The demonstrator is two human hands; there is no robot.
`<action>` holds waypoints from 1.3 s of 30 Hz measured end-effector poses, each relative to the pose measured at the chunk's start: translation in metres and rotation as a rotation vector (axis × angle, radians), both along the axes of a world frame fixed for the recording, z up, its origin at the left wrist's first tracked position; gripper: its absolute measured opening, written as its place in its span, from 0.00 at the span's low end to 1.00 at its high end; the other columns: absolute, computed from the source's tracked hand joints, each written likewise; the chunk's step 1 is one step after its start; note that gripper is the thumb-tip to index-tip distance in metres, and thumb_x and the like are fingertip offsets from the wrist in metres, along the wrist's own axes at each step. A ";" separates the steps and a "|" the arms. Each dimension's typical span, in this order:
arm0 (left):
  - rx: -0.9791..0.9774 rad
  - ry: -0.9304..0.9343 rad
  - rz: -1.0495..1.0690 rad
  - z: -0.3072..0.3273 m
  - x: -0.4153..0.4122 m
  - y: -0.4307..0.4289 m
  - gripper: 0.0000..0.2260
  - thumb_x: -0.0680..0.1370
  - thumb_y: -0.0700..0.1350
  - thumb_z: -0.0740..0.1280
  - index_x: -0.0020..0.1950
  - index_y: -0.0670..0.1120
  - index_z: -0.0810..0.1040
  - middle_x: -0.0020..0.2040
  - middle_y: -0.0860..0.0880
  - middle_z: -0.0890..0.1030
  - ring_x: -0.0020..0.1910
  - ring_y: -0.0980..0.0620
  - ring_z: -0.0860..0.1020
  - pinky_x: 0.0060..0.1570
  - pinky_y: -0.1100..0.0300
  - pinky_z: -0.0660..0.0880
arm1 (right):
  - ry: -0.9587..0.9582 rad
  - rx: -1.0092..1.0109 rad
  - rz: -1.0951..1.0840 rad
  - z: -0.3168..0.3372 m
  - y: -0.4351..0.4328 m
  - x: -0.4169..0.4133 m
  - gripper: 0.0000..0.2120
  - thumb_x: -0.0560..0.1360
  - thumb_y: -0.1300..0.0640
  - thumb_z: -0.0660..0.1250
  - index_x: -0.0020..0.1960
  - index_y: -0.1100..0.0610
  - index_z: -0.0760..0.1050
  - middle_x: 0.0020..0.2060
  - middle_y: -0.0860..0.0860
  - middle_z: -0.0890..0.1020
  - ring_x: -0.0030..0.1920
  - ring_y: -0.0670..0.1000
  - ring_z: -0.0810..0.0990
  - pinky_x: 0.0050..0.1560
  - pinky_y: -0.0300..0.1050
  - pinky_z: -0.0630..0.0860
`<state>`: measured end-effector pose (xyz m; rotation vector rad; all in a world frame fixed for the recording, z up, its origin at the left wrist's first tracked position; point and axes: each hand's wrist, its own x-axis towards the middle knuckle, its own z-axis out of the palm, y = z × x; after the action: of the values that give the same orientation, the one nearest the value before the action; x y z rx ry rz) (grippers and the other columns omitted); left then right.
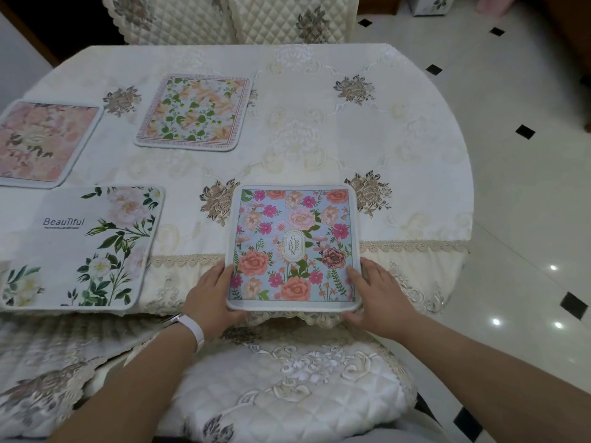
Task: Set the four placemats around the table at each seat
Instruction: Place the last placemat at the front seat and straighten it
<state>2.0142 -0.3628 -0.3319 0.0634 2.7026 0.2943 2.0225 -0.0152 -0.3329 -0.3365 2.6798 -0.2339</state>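
A blue "Garden" placemat point(292, 244) with pink and orange flowers lies at the table's near edge, its front part hanging past the edge. My left hand point(212, 298) grips its near-left corner and my right hand point(375, 297) grips its near-right corner. A white "Beautiful" placemat point(80, 247) with green leaves lies to the left near the edge. A pink floral placemat point(41, 140) sits at the far left. A placemat with green leaves and orange flowers point(193, 111) lies further back, left of the table's middle.
The table point(399, 139) wears a cream embroidered cloth with a lace hem. A quilted chair seat point(287, 388) stands right below my hands, another chair point(35, 372) at the near left, and two chair backs point(230, 17) at the far side. Tiled floor point(527, 155) on the right.
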 end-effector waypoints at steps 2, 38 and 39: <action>0.000 -0.011 -0.005 0.000 -0.001 -0.001 0.48 0.67 0.65 0.71 0.78 0.48 0.51 0.78 0.47 0.54 0.76 0.47 0.54 0.72 0.50 0.61 | -0.006 0.006 0.002 0.001 0.000 0.000 0.45 0.70 0.31 0.62 0.78 0.54 0.52 0.77 0.60 0.55 0.77 0.60 0.53 0.75 0.56 0.52; -0.036 0.536 -0.314 0.172 -0.079 0.439 0.21 0.73 0.57 0.58 0.60 0.49 0.78 0.62 0.48 0.79 0.61 0.43 0.76 0.56 0.43 0.74 | 0.346 -0.178 0.035 0.175 0.357 -0.079 0.32 0.71 0.42 0.46 0.64 0.56 0.75 0.62 0.55 0.78 0.62 0.59 0.74 0.58 0.53 0.74; -0.035 0.536 -0.315 0.173 -0.082 0.454 0.21 0.74 0.58 0.58 0.60 0.50 0.78 0.63 0.48 0.79 0.62 0.43 0.76 0.56 0.43 0.74 | 0.353 -0.180 0.020 0.178 0.372 -0.080 0.32 0.71 0.41 0.45 0.64 0.56 0.75 0.62 0.54 0.78 0.62 0.59 0.74 0.57 0.53 0.73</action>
<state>1.9321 0.0915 -0.1589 0.6342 3.1549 0.1471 1.9429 0.3572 -0.1551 -0.5001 3.0076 -0.4487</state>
